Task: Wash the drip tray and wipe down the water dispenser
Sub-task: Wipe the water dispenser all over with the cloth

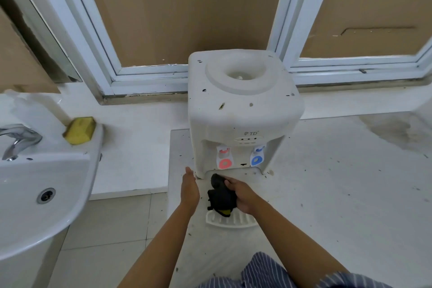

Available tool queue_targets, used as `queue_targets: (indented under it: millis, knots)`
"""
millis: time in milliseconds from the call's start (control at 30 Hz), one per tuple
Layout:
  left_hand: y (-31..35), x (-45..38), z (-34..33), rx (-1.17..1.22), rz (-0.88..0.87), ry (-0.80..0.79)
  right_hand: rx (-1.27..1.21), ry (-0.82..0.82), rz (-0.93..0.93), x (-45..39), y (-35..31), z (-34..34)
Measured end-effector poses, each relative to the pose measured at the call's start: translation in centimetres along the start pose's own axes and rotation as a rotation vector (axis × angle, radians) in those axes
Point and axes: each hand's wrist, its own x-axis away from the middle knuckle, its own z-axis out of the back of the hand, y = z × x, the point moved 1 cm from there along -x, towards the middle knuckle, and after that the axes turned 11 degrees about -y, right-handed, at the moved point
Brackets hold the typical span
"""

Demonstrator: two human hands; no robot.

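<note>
Where the wide lens bends the scene, two boarded window frames [149, 18] are seen behind a speckled white counter [339, 194]; their upper parts are cut off by the picture's top edge. A white basin [46, 182] is noted at the left, partly cropped, with a metal tap [16, 140] above its bowl and a round drain [46, 195] in it. A yellow sponge [80, 130] is laid on the basin's back corner.

A white water dispenser [240, 110] is stood on the counter against the sill, its bottle well open at the top and its shell dotted with dark marks. A red tap [225, 158] and a blue tap [257, 155] are set in its front recess. The small print under the indicator lights cannot be read.

A white drip tray [231, 221] is lain on the counter in front of the dispenser, apart from it; its far half is hidden by a black cloth [221, 194]. The cloth is gripped in the right hand [240, 194], fingers curled round it, its upper end pushed toward the dispenser's base slot. A yellow patch shows at the cloth's lower edge; what it is cannot be told.

The left hand [189, 188] is held edge-on just beside the dispenser's lower left corner, fingers straight and together; contact cannot be confirmed. Striped fabric [264, 271] is seen at the bottom edge, cut off.
</note>
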Motion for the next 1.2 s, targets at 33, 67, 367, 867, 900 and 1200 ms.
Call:
queue_targets:
  millis: [33, 67, 367, 867, 900, 1200]
  knots:
    - [-0.7, 0.2, -0.3, -0.033, 0.046, -0.01, 0.01, 0.001, 0.001, 0.7, 0.3, 0.6]
    - [-1.3, 0.4, -0.7, -0.073, 0.079, -0.026, 0.022, -0.001, 0.007, 1.4, 0.5, 1.1]
    - [-1.3, 4.6, -7.2, -0.164, 0.17, -0.469, -0.013, -0.059, 0.159, 7.3, 0.3, 6.1]
    - [0.0, 4.7, -21.9, -0.284, -0.182, -0.59, 0.322, 0.23, 0.458, 16.2, -5.5, 17.7]
    - [0.3, 4.5, -22.9, -0.304, -0.213, -0.574, 0.358, 0.253, 0.476, 16.6, -6.4, 18.5]
    - [2.7, 1.9, -29.9, -0.437, -0.468, -0.45, 0.528, 0.2, 0.374, 17.5, -13.4, 24.6]
